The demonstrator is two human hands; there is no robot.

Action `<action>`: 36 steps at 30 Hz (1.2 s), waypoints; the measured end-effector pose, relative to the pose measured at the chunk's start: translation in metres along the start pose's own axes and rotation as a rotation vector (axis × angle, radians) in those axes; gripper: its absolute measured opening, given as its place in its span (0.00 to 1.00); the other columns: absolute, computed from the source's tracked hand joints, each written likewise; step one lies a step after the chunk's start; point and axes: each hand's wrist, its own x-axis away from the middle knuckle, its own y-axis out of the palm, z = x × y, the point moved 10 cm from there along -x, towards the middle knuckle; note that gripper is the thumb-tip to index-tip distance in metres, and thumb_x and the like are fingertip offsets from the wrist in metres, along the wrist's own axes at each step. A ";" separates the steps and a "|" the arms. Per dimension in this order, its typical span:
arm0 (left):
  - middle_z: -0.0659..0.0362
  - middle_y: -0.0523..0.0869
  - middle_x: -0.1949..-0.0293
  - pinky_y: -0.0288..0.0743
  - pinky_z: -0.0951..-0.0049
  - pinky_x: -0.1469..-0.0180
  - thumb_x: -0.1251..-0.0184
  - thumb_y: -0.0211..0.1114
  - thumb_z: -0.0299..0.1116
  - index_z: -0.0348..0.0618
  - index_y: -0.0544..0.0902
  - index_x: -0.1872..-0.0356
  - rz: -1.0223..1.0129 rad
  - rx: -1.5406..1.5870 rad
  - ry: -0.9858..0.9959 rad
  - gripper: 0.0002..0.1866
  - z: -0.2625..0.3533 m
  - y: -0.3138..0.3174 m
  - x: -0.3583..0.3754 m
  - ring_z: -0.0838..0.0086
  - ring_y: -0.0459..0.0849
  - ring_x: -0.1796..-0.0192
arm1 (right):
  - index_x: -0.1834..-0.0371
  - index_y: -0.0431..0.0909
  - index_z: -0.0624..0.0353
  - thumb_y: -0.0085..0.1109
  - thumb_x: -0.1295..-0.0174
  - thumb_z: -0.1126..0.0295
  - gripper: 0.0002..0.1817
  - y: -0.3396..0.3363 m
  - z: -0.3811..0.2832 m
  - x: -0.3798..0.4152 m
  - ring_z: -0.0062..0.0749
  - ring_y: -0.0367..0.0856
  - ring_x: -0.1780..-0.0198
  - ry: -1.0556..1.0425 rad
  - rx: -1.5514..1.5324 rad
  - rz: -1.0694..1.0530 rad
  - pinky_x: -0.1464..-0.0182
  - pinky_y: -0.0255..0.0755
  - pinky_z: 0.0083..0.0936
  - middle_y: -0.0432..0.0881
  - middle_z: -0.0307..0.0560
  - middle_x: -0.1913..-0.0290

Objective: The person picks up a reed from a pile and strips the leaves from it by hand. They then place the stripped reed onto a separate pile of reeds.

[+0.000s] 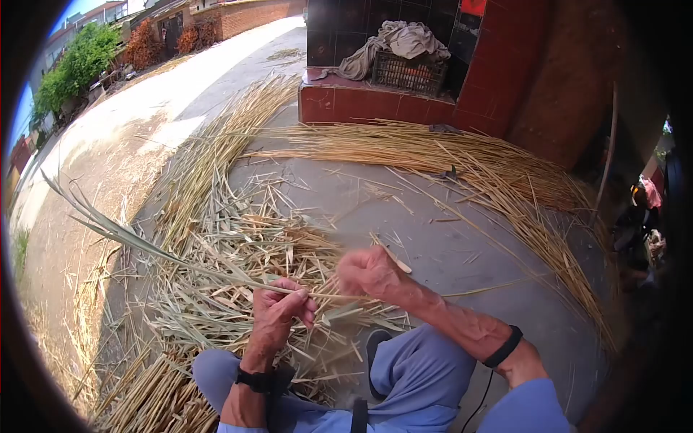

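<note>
My left hand (280, 312) pinches a long green reed stalk (148, 245) between thumb and fingers. Its leafy end reaches out to the upper left, while a thin length runs on to the right, past my right forearm. Just right of the left hand is my right hand (369, 274), curled closed at the stalk and blurred by motion. What its fingers grip is hidden. Beneath both hands lies a loose heap of stripped leaves and husks (238, 289) on the concrete, in front of my bent knees.
A long bundle of bare stalks (404, 151) curves along the far side and right. Leafy stalks (209, 155) lie at the left, and cut stalks (162, 397) at the lower left. A black crate (408, 73) topped with cloth (411, 40) stands on a red-tiled ledge (375, 107).
</note>
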 end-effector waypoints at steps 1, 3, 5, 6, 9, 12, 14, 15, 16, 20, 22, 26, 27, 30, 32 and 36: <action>0.49 0.86 0.74 0.82 0.70 0.79 0.32 0.63 0.25 0.34 0.80 0.66 -0.036 -0.030 0.008 0.05 0.004 0.001 0.002 0.69 0.84 0.80 | 0.66 0.80 0.64 0.58 0.31 0.69 0.09 -0.028 0.001 -0.006 0.20 0.81 0.78 -0.048 -0.077 0.154 0.78 0.72 0.16 0.81 0.39 0.76; 0.50 0.86 0.75 0.82 0.71 0.79 0.31 0.63 0.25 0.35 0.80 0.66 0.029 -0.064 0.018 0.04 0.011 -0.008 0.007 0.70 0.84 0.80 | 0.66 0.79 0.63 0.58 0.30 0.69 0.09 -0.082 0.003 -0.009 0.18 0.77 0.80 -0.144 -0.193 0.366 0.80 0.69 0.16 0.81 0.38 0.76; 0.51 0.86 0.75 0.81 0.71 0.79 0.31 0.63 0.26 0.36 0.80 0.66 0.056 -0.042 -0.005 0.05 0.007 -0.011 0.006 0.70 0.83 0.80 | 0.66 0.79 0.63 0.57 0.29 0.70 0.09 -0.098 -0.005 0.000 0.18 0.74 0.81 -0.201 -0.096 0.432 0.80 0.67 0.17 0.79 0.38 0.77; 0.51 0.86 0.75 0.81 0.71 0.79 0.31 0.63 0.26 0.36 0.80 0.66 0.061 -0.022 0.001 0.05 0.007 -0.010 0.005 0.71 0.83 0.80 | 0.67 0.79 0.64 0.57 0.29 0.70 0.09 -0.096 -0.015 0.004 0.18 0.73 0.81 -0.207 0.019 0.427 0.80 0.67 0.18 0.79 0.37 0.78; 0.51 0.86 0.75 0.81 0.71 0.80 0.32 0.63 0.26 0.36 0.79 0.67 0.076 -0.042 0.000 0.05 0.010 -0.011 0.005 0.71 0.83 0.81 | 0.68 0.79 0.64 0.57 0.31 0.72 0.08 -0.100 -0.032 0.009 0.20 0.72 0.80 -0.352 0.324 0.534 0.77 0.67 0.22 0.76 0.40 0.81; 0.51 0.86 0.75 0.81 0.71 0.80 0.32 0.63 0.26 0.36 0.79 0.67 0.082 -0.060 -0.011 0.05 0.003 -0.011 0.005 0.71 0.83 0.82 | 0.65 0.81 0.63 0.59 0.33 0.71 0.07 -0.123 -0.045 0.015 0.28 0.77 0.77 -0.422 0.628 0.685 0.72 0.71 0.30 0.77 0.48 0.78; 0.50 0.86 0.75 0.81 0.72 0.80 0.31 0.63 0.26 0.36 0.79 0.66 0.085 -0.063 -0.005 0.05 0.003 -0.015 0.006 0.71 0.83 0.81 | 0.63 0.82 0.63 0.60 0.34 0.69 0.08 -0.104 -0.048 0.012 0.33 0.81 0.71 -0.439 0.810 0.564 0.67 0.74 0.32 0.81 0.50 0.72; 0.50 0.86 0.75 0.81 0.72 0.80 0.31 0.64 0.26 0.36 0.79 0.66 0.090 -0.049 -0.005 0.05 0.002 -0.017 0.006 0.71 0.84 0.81 | 0.62 0.83 0.63 0.61 0.34 0.67 0.09 -0.092 -0.045 0.014 0.35 0.83 0.68 -0.444 0.891 0.507 0.65 0.75 0.34 0.83 0.51 0.69; 0.50 0.86 0.74 0.81 0.72 0.80 0.31 0.64 0.26 0.36 0.79 0.66 0.093 -0.039 -0.006 0.05 -0.001 -0.018 0.005 0.71 0.84 0.81 | 0.58 0.84 0.63 0.61 0.35 0.65 0.12 -0.068 -0.029 0.009 0.40 0.86 0.60 -0.498 0.840 0.368 0.59 0.76 0.37 0.85 0.53 0.62; 0.51 0.87 0.73 0.81 0.74 0.77 0.30 0.66 0.29 0.35 0.81 0.64 0.039 -0.055 -0.024 0.07 -0.006 -0.013 0.005 0.72 0.85 0.78 | 0.58 0.83 0.64 0.59 0.36 0.67 0.11 0.025 -0.006 0.008 0.35 0.83 0.63 -0.310 0.516 -0.110 0.60 0.75 0.34 0.84 0.50 0.66; 0.53 0.88 0.72 0.81 0.74 0.75 0.30 0.67 0.32 0.35 0.83 0.64 -0.010 -0.063 -0.017 0.09 -0.007 -0.005 0.006 0.73 0.85 0.76 | 0.59 0.82 0.65 0.59 0.36 0.67 0.11 0.049 0.001 0.004 0.32 0.82 0.66 -0.234 0.479 -0.235 0.62 0.75 0.32 0.83 0.49 0.69; 0.54 0.87 0.73 0.81 0.74 0.76 0.29 0.66 0.32 0.35 0.83 0.63 0.010 -0.080 -0.023 0.09 -0.005 -0.013 0.006 0.74 0.84 0.77 | 0.62 0.81 0.66 0.58 0.36 0.69 0.10 0.049 0.010 0.001 0.28 0.80 0.70 -0.190 0.483 -0.261 0.65 0.74 0.30 0.80 0.46 0.75; 0.54 0.87 0.73 0.81 0.74 0.76 0.29 0.66 0.32 0.34 0.83 0.63 0.070 -0.036 -0.008 0.09 0.002 -0.023 0.008 0.74 0.84 0.77 | 0.63 0.81 0.66 0.58 0.36 0.69 0.09 0.046 0.009 0.000 0.28 0.80 0.71 -0.195 0.494 -0.247 0.65 0.74 0.29 0.80 0.45 0.76; 0.54 0.86 0.73 0.80 0.75 0.76 0.28 0.65 0.31 0.33 0.82 0.63 0.276 0.028 0.081 0.09 0.021 -0.062 0.014 0.74 0.83 0.77 | 0.65 0.82 0.66 0.56 0.37 0.71 0.09 0.036 0.028 0.005 0.28 0.81 0.70 0.117 0.412 -0.323 0.66 0.74 0.28 0.81 0.44 0.76; 0.54 0.85 0.74 0.78 0.75 0.78 0.28 0.65 0.30 0.32 0.82 0.64 0.310 0.026 0.143 0.09 0.026 -0.073 0.016 0.75 0.82 0.79 | 0.62 0.81 0.66 0.56 0.37 0.70 0.09 0.036 0.035 0.005 0.29 0.81 0.69 0.107 0.394 -0.373 0.64 0.75 0.29 0.82 0.45 0.74; 0.56 0.84 0.77 0.77 0.77 0.79 0.29 0.66 0.30 0.33 0.83 0.69 0.251 0.015 0.068 0.10 0.014 -0.056 0.016 0.75 0.81 0.82 | 0.56 0.79 0.66 0.57 0.38 0.69 0.12 0.061 -0.006 0.008 0.41 0.84 0.66 -0.127 0.496 -0.286 0.61 0.76 0.37 0.83 0.53 0.72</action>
